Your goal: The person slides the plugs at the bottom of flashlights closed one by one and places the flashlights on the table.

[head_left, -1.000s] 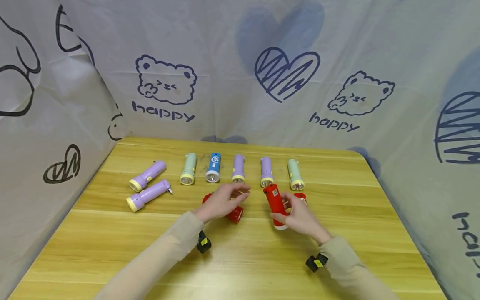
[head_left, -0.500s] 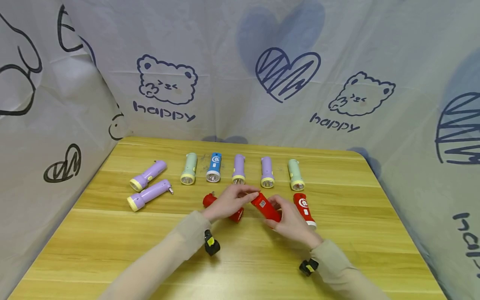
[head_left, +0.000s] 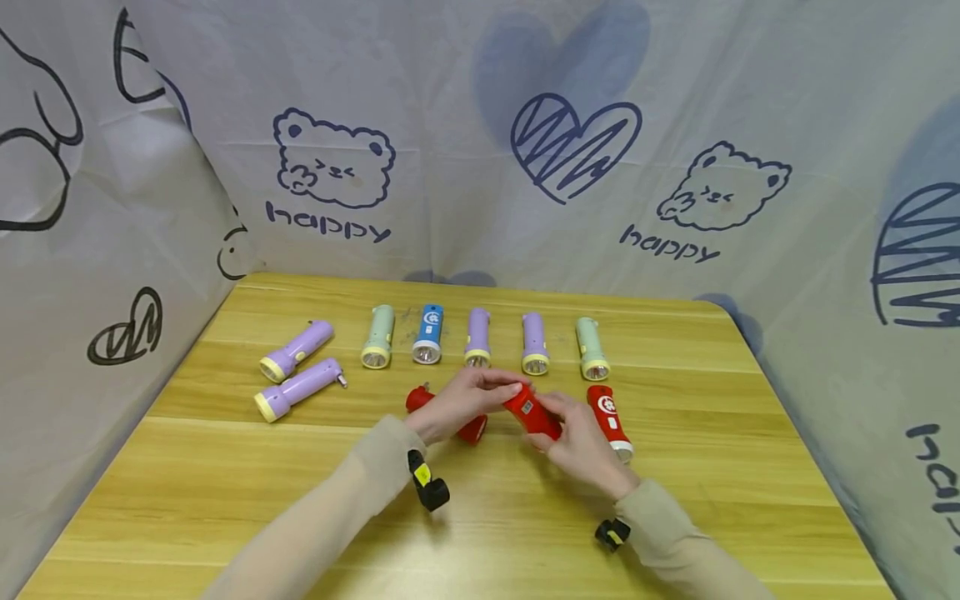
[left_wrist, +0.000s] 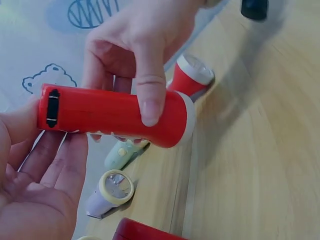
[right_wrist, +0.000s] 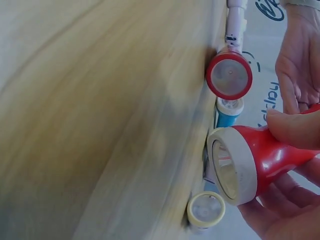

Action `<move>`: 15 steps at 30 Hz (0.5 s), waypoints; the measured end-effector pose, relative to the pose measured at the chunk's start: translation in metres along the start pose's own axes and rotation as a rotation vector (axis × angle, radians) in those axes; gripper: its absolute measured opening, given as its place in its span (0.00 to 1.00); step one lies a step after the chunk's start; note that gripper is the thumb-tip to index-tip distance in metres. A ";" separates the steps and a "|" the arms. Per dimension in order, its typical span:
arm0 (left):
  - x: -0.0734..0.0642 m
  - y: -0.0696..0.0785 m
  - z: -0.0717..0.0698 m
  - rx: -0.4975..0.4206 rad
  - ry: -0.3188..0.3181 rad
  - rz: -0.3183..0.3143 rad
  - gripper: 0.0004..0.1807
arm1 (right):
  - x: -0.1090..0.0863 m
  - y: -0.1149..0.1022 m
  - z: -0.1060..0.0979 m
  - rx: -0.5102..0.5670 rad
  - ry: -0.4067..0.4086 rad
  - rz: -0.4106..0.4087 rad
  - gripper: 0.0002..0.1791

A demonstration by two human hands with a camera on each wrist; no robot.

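My right hand (head_left: 581, 437) grips a red flashlight (head_left: 531, 412) by its body, thumb on one side and fingers on the other. The flashlight is tilted, its tail toward my left hand (head_left: 457, 404). In the left wrist view a black strip shows on the tail end of the red flashlight (left_wrist: 110, 112); my left thumb and fingers hold it there. The white-rimmed lens end (right_wrist: 235, 167) faces the table side in the right wrist view. Partly hidden under my left hand lies a second red flashlight (head_left: 472, 430). A red flashlight with a white emblem (head_left: 607, 417) lies right of my right hand.
Along the back stand several flashlights in a row: green (head_left: 378, 333), blue (head_left: 428, 329), purple (head_left: 477, 333), purple (head_left: 533, 337) and green (head_left: 591, 346). Two purple flashlights (head_left: 300, 390) lie at the left on the wooden table (head_left: 487, 525). Printed cloth (head_left: 450, 208) hangs behind.
My right hand has brought the red flashlight leftward and tilted it toward my left hand, which has moved right to its tail end. The emblem flashlight at right is now uncovered.
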State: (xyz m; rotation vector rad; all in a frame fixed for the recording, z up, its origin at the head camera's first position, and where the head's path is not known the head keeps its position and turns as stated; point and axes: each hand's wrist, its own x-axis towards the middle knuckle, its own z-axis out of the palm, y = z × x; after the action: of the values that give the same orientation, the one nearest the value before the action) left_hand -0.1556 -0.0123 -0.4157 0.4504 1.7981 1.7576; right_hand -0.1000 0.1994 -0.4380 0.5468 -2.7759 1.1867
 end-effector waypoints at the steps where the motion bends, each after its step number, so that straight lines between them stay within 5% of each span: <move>1: 0.000 0.000 0.000 -0.019 0.002 -0.012 0.20 | 0.000 0.000 0.000 -0.020 0.012 -0.015 0.29; 8: 0.003 -0.001 0.003 -0.094 0.062 -0.107 0.18 | -0.001 0.000 0.005 -0.129 0.070 -0.096 0.27; 15: 0.004 -0.001 0.004 -0.103 0.084 -0.115 0.18 | -0.002 0.000 0.008 -0.192 0.079 -0.087 0.28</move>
State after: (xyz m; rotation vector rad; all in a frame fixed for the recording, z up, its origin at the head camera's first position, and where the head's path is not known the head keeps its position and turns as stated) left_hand -0.1558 -0.0071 -0.4175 0.2302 1.7446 1.8020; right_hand -0.0980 0.1942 -0.4434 0.5815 -2.7287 0.8927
